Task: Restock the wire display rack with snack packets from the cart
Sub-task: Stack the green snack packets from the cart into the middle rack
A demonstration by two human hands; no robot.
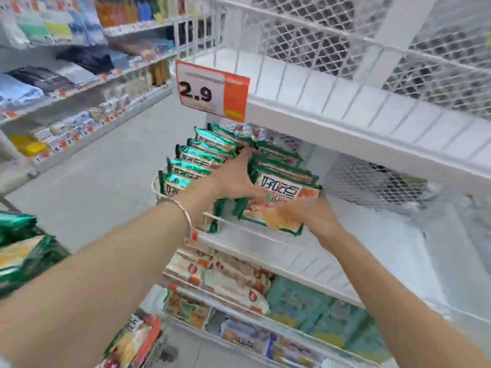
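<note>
Green-and-orange snack packets lie stacked on the middle shelf of the white wire display rack. My left hand, with a bracelet on the wrist, presses between a standing row of packets and the stack. My right hand grips the lowest packets of the stack from below and the right. More green packets lie in the cart at the left edge.
A price sign reading 2.9 hangs from the upper shelf's front. The rack's lower shelves hold other snack packs. Store shelving with goods lines the left side across a grey floor aisle.
</note>
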